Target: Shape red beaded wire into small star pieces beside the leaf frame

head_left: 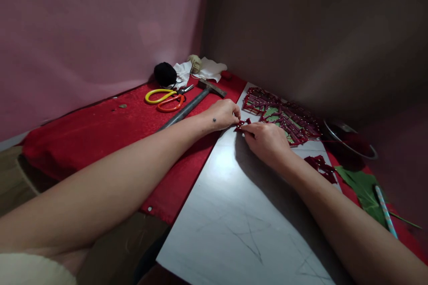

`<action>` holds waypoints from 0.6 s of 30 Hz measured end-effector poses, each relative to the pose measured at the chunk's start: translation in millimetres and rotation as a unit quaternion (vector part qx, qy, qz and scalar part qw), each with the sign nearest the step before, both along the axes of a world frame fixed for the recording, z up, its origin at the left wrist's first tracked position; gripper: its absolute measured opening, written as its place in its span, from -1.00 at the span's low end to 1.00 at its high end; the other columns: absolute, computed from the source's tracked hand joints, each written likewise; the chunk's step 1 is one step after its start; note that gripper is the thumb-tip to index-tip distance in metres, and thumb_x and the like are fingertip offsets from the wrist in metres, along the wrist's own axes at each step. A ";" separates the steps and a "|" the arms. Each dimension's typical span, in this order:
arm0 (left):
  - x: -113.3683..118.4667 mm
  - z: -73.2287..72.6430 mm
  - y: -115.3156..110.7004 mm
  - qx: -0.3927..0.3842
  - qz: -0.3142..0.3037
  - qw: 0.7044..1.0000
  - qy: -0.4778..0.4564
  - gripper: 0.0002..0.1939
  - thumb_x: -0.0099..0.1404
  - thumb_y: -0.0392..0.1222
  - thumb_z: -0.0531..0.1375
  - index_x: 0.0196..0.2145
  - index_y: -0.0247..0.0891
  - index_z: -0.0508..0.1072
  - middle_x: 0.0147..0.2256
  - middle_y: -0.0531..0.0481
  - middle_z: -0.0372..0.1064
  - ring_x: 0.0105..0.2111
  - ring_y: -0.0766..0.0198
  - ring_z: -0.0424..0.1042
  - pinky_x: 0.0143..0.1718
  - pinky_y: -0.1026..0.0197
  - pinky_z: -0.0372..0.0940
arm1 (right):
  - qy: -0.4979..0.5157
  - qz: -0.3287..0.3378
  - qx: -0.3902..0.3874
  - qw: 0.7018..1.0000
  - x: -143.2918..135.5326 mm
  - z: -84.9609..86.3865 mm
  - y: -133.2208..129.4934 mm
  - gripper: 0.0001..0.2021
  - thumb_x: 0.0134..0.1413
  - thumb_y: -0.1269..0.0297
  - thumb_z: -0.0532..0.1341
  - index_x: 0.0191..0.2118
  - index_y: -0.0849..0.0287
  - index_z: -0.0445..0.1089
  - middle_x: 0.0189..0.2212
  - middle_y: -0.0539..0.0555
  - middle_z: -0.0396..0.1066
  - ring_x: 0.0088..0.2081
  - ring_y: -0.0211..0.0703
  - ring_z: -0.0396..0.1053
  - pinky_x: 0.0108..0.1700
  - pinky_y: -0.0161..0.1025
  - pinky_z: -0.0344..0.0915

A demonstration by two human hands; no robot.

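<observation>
A white board (214, 196) lies on the table with pencilled stars near its front end. Small nails wound with dark red yarn (239, 126) stand at its left edge, and both hands meet there. My left hand (225, 112) has its fingers pinched together at this yarn. From the other side my right hand (269, 140) reaches in, its index finger pressed at the yarn. Fine strands between the fingertips are too small to make out. Behind the hands spreads a larger nail-and-yarn pattern (294, 120) with green showing through. A smaller wound star (321, 167) sits by the right forearm.
On the red cloth (110, 142) lie a hammer (190, 107), scissors (167, 98), a black yarn ball (165, 74) and a beige yarn ball (194, 64). To the right are a metal bowl (371, 153), a green leaf (363, 189) and a striped pencil-like stick (386, 211). Walls close the back.
</observation>
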State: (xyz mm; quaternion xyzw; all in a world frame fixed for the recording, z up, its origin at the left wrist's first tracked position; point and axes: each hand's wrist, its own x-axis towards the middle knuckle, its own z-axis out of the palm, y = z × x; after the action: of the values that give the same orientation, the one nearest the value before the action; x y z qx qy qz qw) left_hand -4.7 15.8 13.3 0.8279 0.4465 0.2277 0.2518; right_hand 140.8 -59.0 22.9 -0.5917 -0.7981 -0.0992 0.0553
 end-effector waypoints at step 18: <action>-6.1 4.5 -7.9 -0.024 0.061 0.997 -0.040 -0.85 0.02 -0.40 0.15 -0.44 -0.34 0.51 -0.58 0.04 0.36 -0.52 0.36 0.30 -0.44 0.31 0.13 | 0.046 -0.050 0.027 0.997 -1.2 -4.1 -3.5 -0.68 0.00 0.31 0.01 -0.15 0.15 0.40 -0.42 0.14 0.48 -0.41 -0.09 0.36 -0.40 -0.21 0.10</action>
State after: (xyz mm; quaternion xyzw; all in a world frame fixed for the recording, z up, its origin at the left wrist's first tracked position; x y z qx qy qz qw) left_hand -10.8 7.9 17.9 0.7829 0.4915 0.2645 0.2750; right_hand 139.6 -62.5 18.8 -0.6331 -0.7613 -0.0959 0.1022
